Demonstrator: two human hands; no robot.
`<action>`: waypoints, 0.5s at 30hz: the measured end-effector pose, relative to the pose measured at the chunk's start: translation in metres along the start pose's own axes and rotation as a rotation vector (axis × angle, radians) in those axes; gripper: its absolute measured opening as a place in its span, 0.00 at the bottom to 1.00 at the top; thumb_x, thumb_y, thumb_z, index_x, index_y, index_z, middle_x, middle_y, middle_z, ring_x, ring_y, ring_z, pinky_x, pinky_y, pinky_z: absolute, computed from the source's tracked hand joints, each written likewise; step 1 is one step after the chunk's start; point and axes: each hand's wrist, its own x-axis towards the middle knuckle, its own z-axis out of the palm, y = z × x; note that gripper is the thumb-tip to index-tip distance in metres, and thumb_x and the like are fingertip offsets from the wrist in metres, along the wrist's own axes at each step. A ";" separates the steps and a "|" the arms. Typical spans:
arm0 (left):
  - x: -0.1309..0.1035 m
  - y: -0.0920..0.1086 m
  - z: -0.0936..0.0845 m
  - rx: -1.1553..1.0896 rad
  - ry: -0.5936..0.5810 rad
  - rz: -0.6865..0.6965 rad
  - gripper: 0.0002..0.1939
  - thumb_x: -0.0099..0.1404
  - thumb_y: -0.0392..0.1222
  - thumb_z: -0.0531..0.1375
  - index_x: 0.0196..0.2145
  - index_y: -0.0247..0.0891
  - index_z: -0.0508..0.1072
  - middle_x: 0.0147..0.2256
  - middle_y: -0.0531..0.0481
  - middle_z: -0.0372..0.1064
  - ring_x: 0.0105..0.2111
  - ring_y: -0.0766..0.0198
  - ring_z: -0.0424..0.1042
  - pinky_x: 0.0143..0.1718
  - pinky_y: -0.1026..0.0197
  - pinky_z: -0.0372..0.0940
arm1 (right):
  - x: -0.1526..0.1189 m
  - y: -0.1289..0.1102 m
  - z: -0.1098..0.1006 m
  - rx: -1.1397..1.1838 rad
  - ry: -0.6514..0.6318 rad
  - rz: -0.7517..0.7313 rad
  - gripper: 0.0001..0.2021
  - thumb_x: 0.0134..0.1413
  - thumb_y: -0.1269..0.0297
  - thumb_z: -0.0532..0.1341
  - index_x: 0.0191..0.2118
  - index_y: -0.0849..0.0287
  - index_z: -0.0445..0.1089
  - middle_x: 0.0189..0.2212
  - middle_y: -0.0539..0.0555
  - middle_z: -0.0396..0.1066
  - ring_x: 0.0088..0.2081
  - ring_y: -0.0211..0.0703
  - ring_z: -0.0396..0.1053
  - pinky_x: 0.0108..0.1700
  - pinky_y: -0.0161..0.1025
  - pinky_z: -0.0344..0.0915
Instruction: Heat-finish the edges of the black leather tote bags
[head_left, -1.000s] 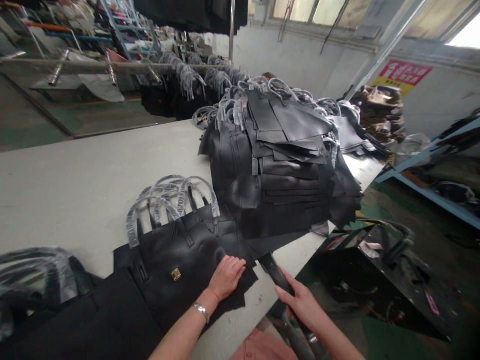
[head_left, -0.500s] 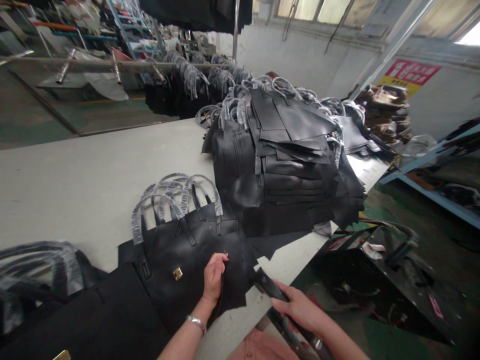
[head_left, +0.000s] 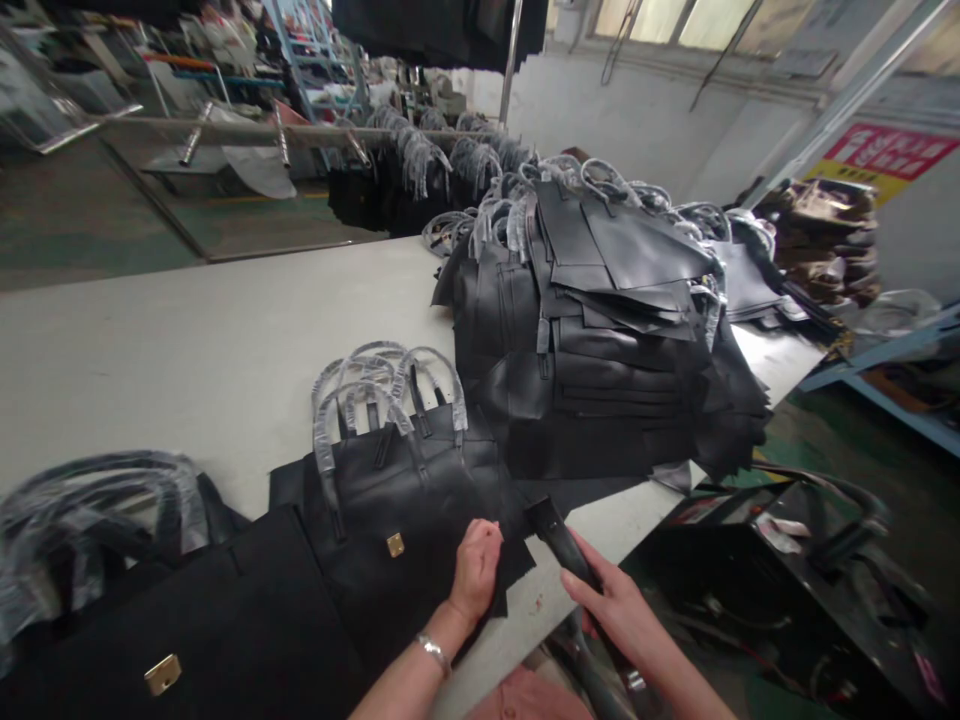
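Note:
My left hand (head_left: pixel 478 568), a silvery bracelet on its wrist, is closed at the right edge of a black leather-look bag panel (head_left: pixel 439 500) lying flat on the table. The panel has a small gold clasp plate (head_left: pixel 396 545) and looped handles (head_left: pixel 390 385) wrapped in clear plastic. My right hand (head_left: pixel 611 610) is wrapped round a long black handheld tool (head_left: pixel 559 540) with a broad, flat end. The tool's end is just right of the panel, over the table's front edge; its lower part runs down out of clear sight.
Another black bag panel (head_left: pixel 225 600) with a gold plate lies at the near left. A big pile of black panels (head_left: pixel 607 350) covers the table (head_left: pixel 187 340) at the back right. A black machine (head_left: pixel 787 590) stands beside the table, a blue shelf (head_left: pixel 900 395) beyond.
The view has swung left, so everything sits farther right. My right hand has brought the tool's end slightly closer to the panel. The left hand remains closed at its edge.

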 end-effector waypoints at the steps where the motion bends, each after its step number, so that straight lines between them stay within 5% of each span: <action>1: -0.004 0.005 0.011 0.008 -0.015 -0.002 0.20 0.72 0.47 0.44 0.28 0.38 0.68 0.30 0.48 0.64 0.35 0.60 0.65 0.44 0.54 0.65 | 0.001 0.000 0.000 -0.014 0.015 -0.003 0.34 0.54 0.53 0.59 0.65 0.57 0.53 0.20 0.46 0.67 0.17 0.37 0.64 0.21 0.33 0.62; 4: -0.015 0.019 0.032 0.036 -0.110 0.024 0.15 0.71 0.42 0.47 0.34 0.38 0.70 0.37 0.46 0.68 0.41 0.60 0.66 0.47 0.54 0.65 | 0.009 -0.005 0.001 -0.058 0.028 -0.016 0.35 0.54 0.54 0.59 0.65 0.58 0.52 0.19 0.45 0.66 0.17 0.37 0.64 0.21 0.32 0.62; 6: -0.023 0.024 0.029 0.113 -0.227 0.077 0.10 0.70 0.39 0.49 0.41 0.39 0.70 0.45 0.45 0.68 0.48 0.60 0.65 0.52 0.54 0.64 | 0.015 -0.009 0.004 -0.060 0.002 -0.009 0.35 0.54 0.53 0.58 0.65 0.60 0.51 0.17 0.44 0.64 0.16 0.36 0.63 0.20 0.32 0.61; 8: -0.029 0.022 0.011 0.294 -0.276 0.147 0.11 0.68 0.35 0.50 0.45 0.40 0.69 0.51 0.45 0.66 0.54 0.60 0.63 0.58 0.49 0.59 | 0.023 -0.015 0.009 -0.056 -0.047 0.010 0.35 0.54 0.54 0.58 0.66 0.60 0.50 0.18 0.44 0.64 0.15 0.35 0.63 0.17 0.31 0.59; 11: -0.035 0.006 -0.026 0.696 -0.109 0.167 0.17 0.67 0.33 0.51 0.52 0.40 0.67 0.57 0.43 0.61 0.61 0.53 0.56 0.62 0.38 0.49 | 0.042 -0.026 0.023 -0.066 -0.137 0.035 0.33 0.55 0.56 0.57 0.65 0.57 0.51 0.22 0.45 0.66 0.14 0.32 0.62 0.15 0.29 0.58; 15: -0.035 -0.017 -0.055 1.040 -0.040 0.162 0.26 0.66 0.37 0.54 0.61 0.40 0.58 0.64 0.41 0.49 0.64 0.48 0.48 0.59 0.39 0.55 | 0.084 -0.055 0.045 -0.068 -0.229 0.034 0.32 0.55 0.58 0.58 0.65 0.56 0.52 0.21 0.45 0.64 0.13 0.32 0.63 0.14 0.28 0.58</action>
